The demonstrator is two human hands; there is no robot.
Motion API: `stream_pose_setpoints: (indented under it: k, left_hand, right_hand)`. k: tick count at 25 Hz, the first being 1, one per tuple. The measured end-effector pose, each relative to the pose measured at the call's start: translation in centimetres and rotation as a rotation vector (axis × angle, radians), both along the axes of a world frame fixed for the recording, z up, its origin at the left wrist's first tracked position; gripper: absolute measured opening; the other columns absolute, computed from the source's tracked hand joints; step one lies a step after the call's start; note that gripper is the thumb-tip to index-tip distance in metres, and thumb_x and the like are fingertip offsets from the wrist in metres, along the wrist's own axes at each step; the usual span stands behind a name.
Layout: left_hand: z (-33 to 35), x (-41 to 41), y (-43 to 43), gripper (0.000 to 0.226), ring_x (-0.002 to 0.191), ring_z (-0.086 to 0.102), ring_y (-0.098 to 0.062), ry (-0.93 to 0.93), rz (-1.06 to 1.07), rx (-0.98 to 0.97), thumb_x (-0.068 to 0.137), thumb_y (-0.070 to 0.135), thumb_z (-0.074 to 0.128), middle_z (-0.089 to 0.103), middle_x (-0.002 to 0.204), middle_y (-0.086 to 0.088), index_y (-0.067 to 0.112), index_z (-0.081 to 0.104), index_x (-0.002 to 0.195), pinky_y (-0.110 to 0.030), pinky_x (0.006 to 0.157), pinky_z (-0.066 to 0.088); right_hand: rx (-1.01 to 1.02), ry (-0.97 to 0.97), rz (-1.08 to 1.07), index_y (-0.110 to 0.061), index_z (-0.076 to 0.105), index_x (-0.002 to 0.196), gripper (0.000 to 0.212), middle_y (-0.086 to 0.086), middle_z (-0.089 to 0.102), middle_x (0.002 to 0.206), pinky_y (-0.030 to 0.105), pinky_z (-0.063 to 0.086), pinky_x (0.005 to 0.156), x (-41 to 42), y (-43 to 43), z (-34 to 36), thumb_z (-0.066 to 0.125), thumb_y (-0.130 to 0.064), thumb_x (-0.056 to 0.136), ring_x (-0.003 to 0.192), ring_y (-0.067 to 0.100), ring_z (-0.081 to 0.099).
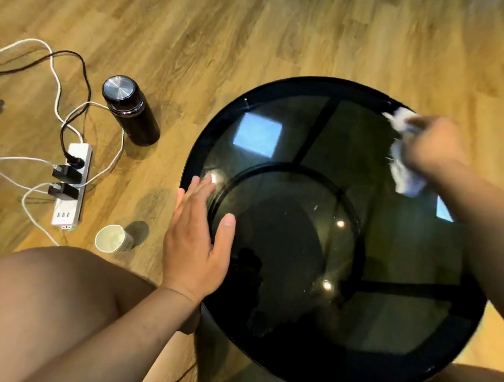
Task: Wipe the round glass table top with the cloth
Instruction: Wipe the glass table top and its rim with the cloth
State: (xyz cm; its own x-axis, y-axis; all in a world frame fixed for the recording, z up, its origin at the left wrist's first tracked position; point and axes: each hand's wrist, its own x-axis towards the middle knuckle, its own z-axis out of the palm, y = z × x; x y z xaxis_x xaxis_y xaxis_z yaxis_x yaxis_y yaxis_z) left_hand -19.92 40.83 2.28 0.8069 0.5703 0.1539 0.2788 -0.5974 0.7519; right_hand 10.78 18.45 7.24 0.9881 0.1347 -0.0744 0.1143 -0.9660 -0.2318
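Cloth [403,163] bunched in right hand [432,147] at far right edge of round glass tabletop [298,127]; fingers closed on it, blurred. Left hand [199,235] flat, spread, on left edge.

One table [282,125], one cloth [402,172], one bottle [134,113], one cup [112,238], two hands.

The round dark glass worktop [313,129] stands on a wooden floor [199,29]. On the floor lie a power strip [72,184], bottle [130,109] and paper cup [113,239].
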Motion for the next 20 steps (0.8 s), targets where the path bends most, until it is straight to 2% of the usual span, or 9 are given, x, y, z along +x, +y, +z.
stream_pose_setpoints:
  k: [3, 5, 6, 8, 11, 13, 15, 17, 20]
  left_hand:
    - [-0.3, 0.0, -0.1, 0.052, 0.138, -0.007, 0.022, -0.026, -0.011, 0.041, 0.095, 0.041, 0.036, 0.028, 0.147, 0.012, 0.018, 0.039, 0.142, -0.048, 0.118, 0.021]
    - [-0.6, -0.1, 0.0, 0.05, 0.141, -0.004, 0.018, -0.03, -0.015, 0.044, 0.096, 0.044, 0.035, 0.03, 0.149, 0.012, 0.022, 0.036, 0.141, -0.04, 0.12, 0.017]
    - [-0.7, -0.1, 0.1, 0.05, 0.143, 0.0, 0.015, -0.029, -0.021, 0.044, 0.097, 0.045, 0.034, 0.032, 0.151, 0.01, 0.023, 0.036, 0.141, -0.036, 0.122, 0.014]
    - [-0.8, -0.1, 0.3, 0.05, 0.146, 0.009, 0.007, -0.024, -0.033, 0.046, 0.097, 0.044, 0.034, 0.037, 0.153, 0.004, 0.02, 0.036, 0.141, -0.03, 0.123, 0.01]
    - [-0.6, 0.0, 0.4, 0.053, 0.149, 0.023, -0.012, -0.05, -0.047, 0.03, 0.097, 0.039, 0.035, 0.039, 0.154, -0.004, 0.011, 0.038, 0.142, -0.033, 0.123, 0.01]
    - [-0.5, 0.1, 0.4, 0.057, 0.148, 0.025, -0.018, -0.058, -0.04, 0.019, 0.096, 0.036, 0.036, 0.037, 0.154, -0.005, 0.006, 0.035, 0.145, -0.034, 0.123, 0.011]
    - [-0.3, 0.0, 0.4, 0.059, 0.149, 0.02, -0.01, -0.05, -0.021, -0.001, 0.096, 0.036, 0.036, 0.033, 0.154, -0.001, 0.007, 0.032, 0.147, -0.034, 0.123, 0.011]
    - [-0.1, 0.1, 0.2, 0.06, 0.149, 0.015, -0.004, -0.032, -0.02, -0.009, 0.096, 0.037, 0.036, 0.031, 0.156, -0.001, 0.007, 0.031, 0.148, -0.032, 0.123, 0.011]
    - [0.3, 0.0, 0.2, 0.061, 0.148, 0.023, -0.014, -0.015, -0.021, -0.016, 0.095, 0.035, 0.036, 0.035, 0.155, -0.006, 0.006, 0.032, 0.148, -0.042, 0.123, 0.015]
  right_hand:
    - [0.034, -0.014, -0.105, -0.01, 0.07, 0.117, 0.045, 0.023, 0.071, 0.115, 0.031, 0.044, 0.097, -1.7, -4.1, 0.7, 0.047, -0.021, 0.08, 0.109, 0.035, 0.066]
    - [0.043, -0.052, -0.089, -0.01, 0.071, 0.117, 0.054, 0.025, 0.069, 0.116, 0.037, 0.046, 0.101, -2.1, -0.8, 0.3, 0.042, -0.026, 0.074, 0.112, 0.04, 0.064]
    - [0.047, -0.073, -0.053, -0.012, 0.072, 0.117, 0.052, 0.024, 0.069, 0.118, 0.039, 0.046, 0.101, -2.6, 2.0, 0.2, 0.044, -0.026, 0.075, 0.113, 0.04, 0.063]
    - [0.052, -0.103, 0.144, -0.017, 0.073, 0.114, 0.039, 0.016, 0.068, 0.123, 0.039, 0.045, 0.099, -4.3, 8.3, -0.7, 0.052, -0.021, 0.081, 0.113, 0.039, 0.061]
    - [0.032, -0.087, 0.551, -0.02, 0.073, 0.107, 0.033, 0.01, 0.065, 0.121, 0.036, 0.042, 0.097, -9.3, 18.1, -2.4, 0.05, -0.021, 0.084, 0.112, 0.035, 0.056]
    - [0.11, -0.033, 0.649, -0.025, 0.072, 0.106, 0.03, 0.004, 0.063, 0.121, 0.034, 0.042, 0.095, -12.1, 22.1, -2.5, 0.052, -0.022, 0.084, 0.111, 0.031, 0.052]
    - [0.143, -0.009, 0.687, -0.026, 0.072, 0.109, 0.029, 0.002, 0.062, 0.122, 0.034, 0.038, 0.094, -12.1, 23.3, -2.5, 0.053, -0.022, 0.088, 0.113, 0.028, 0.047]
    - [0.074, -0.024, 0.677, -0.026, 0.071, 0.108, 0.027, 0.002, 0.06, 0.122, 0.036, 0.034, 0.091, -9.6, 23.4, -2.5, 0.053, -0.019, 0.091, 0.118, 0.028, 0.044]
    - [0.045, -0.073, 0.475, -0.021, 0.071, 0.106, 0.026, 0.006, 0.057, 0.122, 0.039, 0.035, 0.093, -4.4, 23.4, -2.2, 0.053, -0.011, 0.091, 0.123, 0.03, 0.042]
